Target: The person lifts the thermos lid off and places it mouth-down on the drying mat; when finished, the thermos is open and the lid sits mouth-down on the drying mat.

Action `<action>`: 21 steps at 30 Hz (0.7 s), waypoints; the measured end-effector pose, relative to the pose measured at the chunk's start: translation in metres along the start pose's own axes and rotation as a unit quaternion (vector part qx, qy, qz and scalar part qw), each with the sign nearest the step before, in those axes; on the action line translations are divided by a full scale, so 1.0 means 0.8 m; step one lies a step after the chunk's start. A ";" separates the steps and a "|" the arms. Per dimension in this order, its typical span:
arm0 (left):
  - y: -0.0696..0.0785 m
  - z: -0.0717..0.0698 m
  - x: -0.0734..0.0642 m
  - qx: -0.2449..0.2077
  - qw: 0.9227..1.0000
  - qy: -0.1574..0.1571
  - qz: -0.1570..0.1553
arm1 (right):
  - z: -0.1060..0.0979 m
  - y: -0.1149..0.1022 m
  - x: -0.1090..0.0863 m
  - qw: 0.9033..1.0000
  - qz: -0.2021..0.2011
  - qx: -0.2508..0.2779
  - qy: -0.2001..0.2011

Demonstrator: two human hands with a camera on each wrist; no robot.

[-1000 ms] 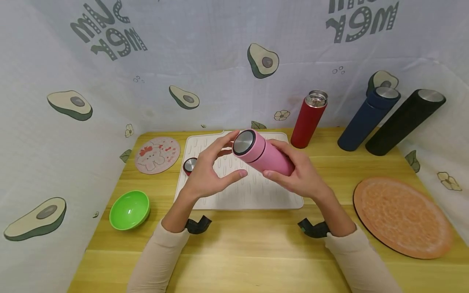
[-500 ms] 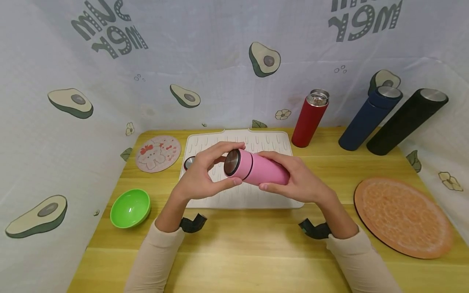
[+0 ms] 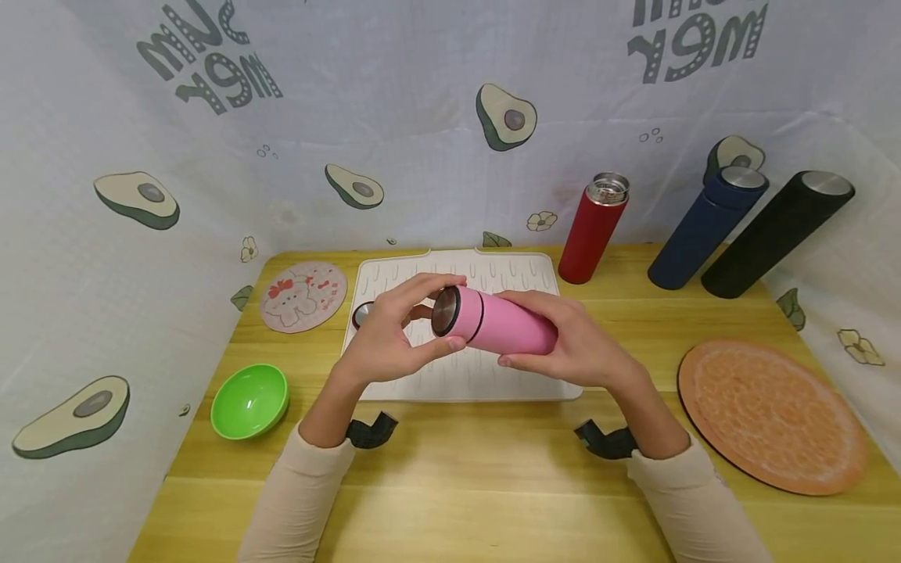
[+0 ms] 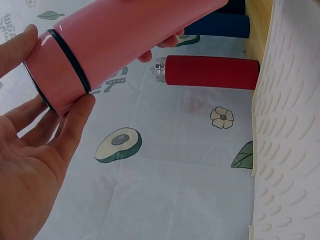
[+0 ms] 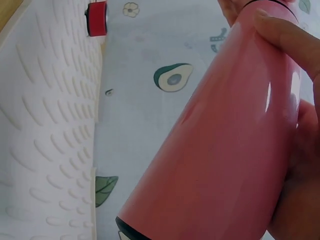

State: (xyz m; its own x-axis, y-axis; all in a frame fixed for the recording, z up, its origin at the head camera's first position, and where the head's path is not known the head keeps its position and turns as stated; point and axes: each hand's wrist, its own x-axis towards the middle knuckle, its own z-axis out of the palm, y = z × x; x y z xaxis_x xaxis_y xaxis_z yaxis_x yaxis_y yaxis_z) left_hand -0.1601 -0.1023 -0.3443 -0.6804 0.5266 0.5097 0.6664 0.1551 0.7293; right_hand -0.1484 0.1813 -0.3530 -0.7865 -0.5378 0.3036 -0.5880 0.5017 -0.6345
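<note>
A pink thermos flask (image 3: 512,324) is held tilted on its side above the white mat, its steel-topped lid (image 3: 446,311) facing left. My right hand (image 3: 577,344) grips the flask's body, thumb in front and fingers behind. At the other end, my left hand (image 3: 394,328) pinches the pink lid between thumb and fingertips, as the left wrist view shows close up; a dark ring (image 4: 70,60) marks the seam between lid and body. Beyond the left hand, a red lid (image 5: 97,19) with a steel top sits on the mat, partly hidden in the head view.
Under the hands lies the white ribbed mat (image 3: 493,383). Behind it to the right stand a lidless red flask (image 3: 594,231), a blue flask (image 3: 704,231) and a black flask (image 3: 774,234). A green bowl (image 3: 249,401) and round pink coaster (image 3: 303,297) lie left, an orange round board (image 3: 770,418) right.
The pink flask has swung lower and more level, its lid end moving left. My left hand, earlier apart from it, has closed around the lid. Little differs over the last half second.
</note>
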 end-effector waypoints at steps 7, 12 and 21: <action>0.000 0.007 -0.002 0.006 0.996 0.055 -0.074 | 0.000 -0.003 -0.003 0.998 -0.003 -0.052 0.034; -0.005 0.011 -0.002 0.012 0.991 0.071 -0.110 | 0.000 -0.006 -0.003 0.997 -0.006 -0.068 0.043; -0.008 0.006 0.001 -0.022 0.999 -0.018 -0.028 | -0.005 -0.001 -0.003 0.996 -0.002 -0.058 0.060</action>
State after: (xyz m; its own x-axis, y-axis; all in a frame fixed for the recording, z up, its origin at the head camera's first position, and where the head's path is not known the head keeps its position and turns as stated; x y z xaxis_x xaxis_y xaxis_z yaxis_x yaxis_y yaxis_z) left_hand -0.1631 -0.0989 -0.3507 -0.7036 0.5486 0.4516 0.6134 0.1482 0.7757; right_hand -0.1467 0.1853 -0.3505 -0.7967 -0.4583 0.3940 -0.6039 0.5783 -0.5485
